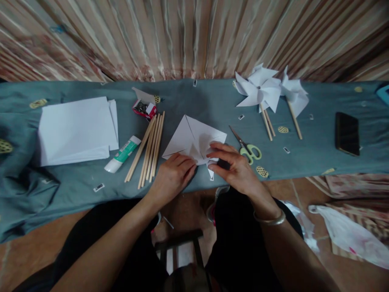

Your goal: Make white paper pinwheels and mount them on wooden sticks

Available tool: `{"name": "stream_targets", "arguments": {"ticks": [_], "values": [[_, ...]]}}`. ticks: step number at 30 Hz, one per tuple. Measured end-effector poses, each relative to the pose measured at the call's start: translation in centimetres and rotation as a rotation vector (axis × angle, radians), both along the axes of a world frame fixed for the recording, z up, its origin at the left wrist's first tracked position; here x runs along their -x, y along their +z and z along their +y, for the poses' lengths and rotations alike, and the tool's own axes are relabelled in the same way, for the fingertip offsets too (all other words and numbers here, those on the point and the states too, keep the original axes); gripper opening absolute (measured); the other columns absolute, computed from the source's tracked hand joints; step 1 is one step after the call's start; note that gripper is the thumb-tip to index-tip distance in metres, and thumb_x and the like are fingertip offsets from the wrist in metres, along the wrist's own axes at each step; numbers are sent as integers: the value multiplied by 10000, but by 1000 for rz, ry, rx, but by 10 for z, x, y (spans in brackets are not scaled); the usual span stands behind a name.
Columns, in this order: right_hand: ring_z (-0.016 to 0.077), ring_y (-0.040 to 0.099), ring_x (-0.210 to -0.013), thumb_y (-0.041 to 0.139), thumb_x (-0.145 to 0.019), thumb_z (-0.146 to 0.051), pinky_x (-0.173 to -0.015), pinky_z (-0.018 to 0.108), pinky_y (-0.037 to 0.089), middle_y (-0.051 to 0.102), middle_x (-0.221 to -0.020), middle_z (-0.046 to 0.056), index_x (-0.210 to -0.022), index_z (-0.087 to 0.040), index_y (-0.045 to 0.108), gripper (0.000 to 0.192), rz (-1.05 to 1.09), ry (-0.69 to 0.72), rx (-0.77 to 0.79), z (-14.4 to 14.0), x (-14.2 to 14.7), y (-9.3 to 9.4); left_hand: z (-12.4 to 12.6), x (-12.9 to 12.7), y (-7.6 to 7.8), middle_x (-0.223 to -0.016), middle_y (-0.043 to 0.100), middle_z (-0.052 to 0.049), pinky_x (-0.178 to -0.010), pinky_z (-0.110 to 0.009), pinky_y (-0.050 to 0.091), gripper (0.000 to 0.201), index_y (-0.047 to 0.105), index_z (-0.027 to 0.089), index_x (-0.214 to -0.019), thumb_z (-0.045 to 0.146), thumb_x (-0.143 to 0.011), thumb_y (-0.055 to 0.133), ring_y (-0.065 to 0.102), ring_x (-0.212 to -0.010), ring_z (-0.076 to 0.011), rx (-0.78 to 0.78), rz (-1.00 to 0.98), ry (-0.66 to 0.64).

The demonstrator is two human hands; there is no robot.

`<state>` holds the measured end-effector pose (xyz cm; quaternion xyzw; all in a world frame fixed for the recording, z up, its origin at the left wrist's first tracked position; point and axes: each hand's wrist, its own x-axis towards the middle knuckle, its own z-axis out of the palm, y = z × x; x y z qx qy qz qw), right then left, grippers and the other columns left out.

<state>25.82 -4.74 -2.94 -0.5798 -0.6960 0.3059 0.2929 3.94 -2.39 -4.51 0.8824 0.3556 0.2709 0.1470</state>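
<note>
Two hands, left [172,175] and right [234,164], pinch the paper [190,136] at the desk [212,97] edge, between sticks [150,146] and scissors [247,148].

Head-worn view, forward and down, close over the table [304,154]

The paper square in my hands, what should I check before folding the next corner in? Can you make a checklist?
1. Both hands on the paper square: left hand and right hand press its near corner. Ok.
2. Paper lies flat on the blue cloth: ok.
3. Cuts toward the middle done: cannot tell.
4. Sticks within reach, left of the paper: ok.
5. Scissors lie apart from your fingers: ok.
6. Glue tube capped: cannot tell.
</note>
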Motion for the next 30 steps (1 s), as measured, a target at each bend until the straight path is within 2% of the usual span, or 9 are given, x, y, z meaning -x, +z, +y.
{"name": "stream_targets", "arguments": {"ticks": [6,9,16,21,30], "values": [[263,553,-1247,707,-801,-251,-1086,486,417,628,-1307,70,-833,-251,725,37,132,-111,14,5,14,-7,3,-2,2,-840,705,-79,-742,-330,553,169,669,135,-875,197,-931,522,655,-785,-197,55,-51,41],[254,568,-1227,695,-802,-239,-1077,484,427,647,-1275,63,-798,-245,716,23,133,-161,-28,8,22,-10,2,-2,3,-852,701,-72,-748,-320,559,171,660,143,-877,209,-936,514,661,-791,-188,69,-59,75],[259,585,-1188,674,-804,-225,-1028,476,477,662,-1244,82,-779,-223,709,43,-23,-209,-123,11,34,-12,-1,0,4,-900,695,-72,-739,-302,576,191,641,135,-1057,226,-950,512,672,-804,-175,65,-78,100],[261,591,-1163,674,-800,-221,-1014,469,487,672,-1218,81,-770,-221,700,40,-103,-218,-153,13,38,-10,1,0,2,-888,689,-74,-736,-296,577,187,676,125,-1004,192,-944,512,665,-805,-172,77,-67,57],[256,599,-1134,648,-822,-222,-994,460,497,679,-1189,78,-757,-216,684,75,-175,-231,-170,14,41,-9,3,-3,4,-851,681,-68,-711,-289,565,193,692,123,-964,191,-940,513,652,-776,-169,103,-29,83]]}}
